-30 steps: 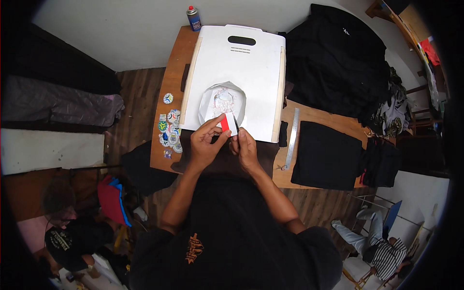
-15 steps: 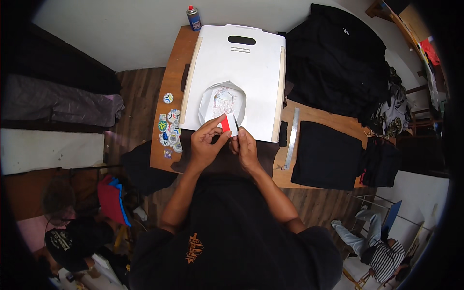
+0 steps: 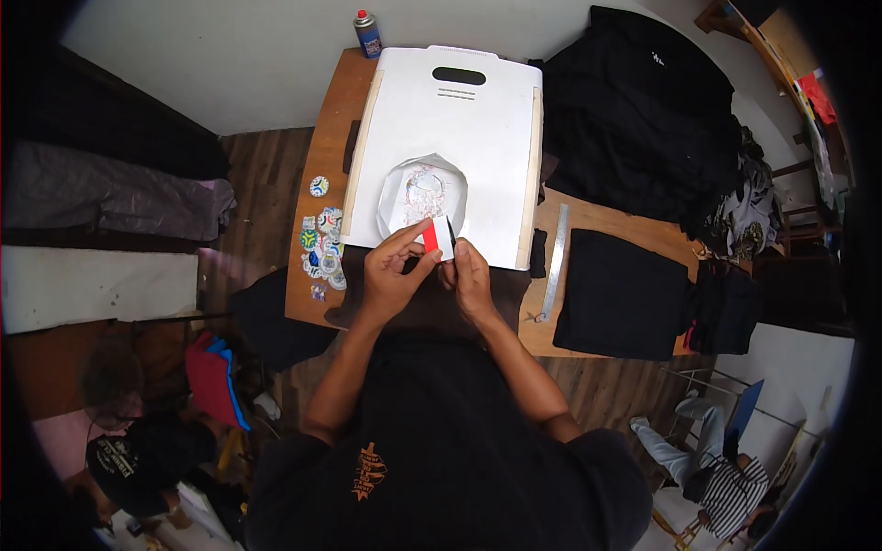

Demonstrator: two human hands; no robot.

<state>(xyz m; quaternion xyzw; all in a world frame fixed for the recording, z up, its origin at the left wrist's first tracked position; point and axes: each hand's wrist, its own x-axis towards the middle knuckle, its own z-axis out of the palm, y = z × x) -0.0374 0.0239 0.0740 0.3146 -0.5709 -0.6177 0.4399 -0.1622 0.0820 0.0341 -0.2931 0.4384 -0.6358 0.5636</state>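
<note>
My left hand (image 3: 390, 275) pinches a small red-and-white piece (image 3: 432, 240) between thumb and fingertips. At the piece's right edge, my right hand (image 3: 471, 280) is closed on what look like small scissors (image 3: 451, 230); only a dark, pointed blade shows and the handles are hidden in my fingers. Just beyond my hands lies a white many-sided tray (image 3: 387, 204) with pale and reddish scraps in it. It rests on a large white panel (image 3: 450, 129) with a dark slot near its far end.
Round colourful patches (image 3: 322, 248) lie on the wooden table (image 3: 323, 138) at left. A spray can (image 3: 367, 35) stands at the far corner. To the right are a metal ruler (image 3: 555, 266), folded black cloth (image 3: 625, 294) and a black garment heap (image 3: 634, 119). Two people sit behind me.
The dark blade beside the red-and-white piece has shifted slightly, and its tip now stands out more clearly past the piece's edge. My hands stay in nearly the same place.
</note>
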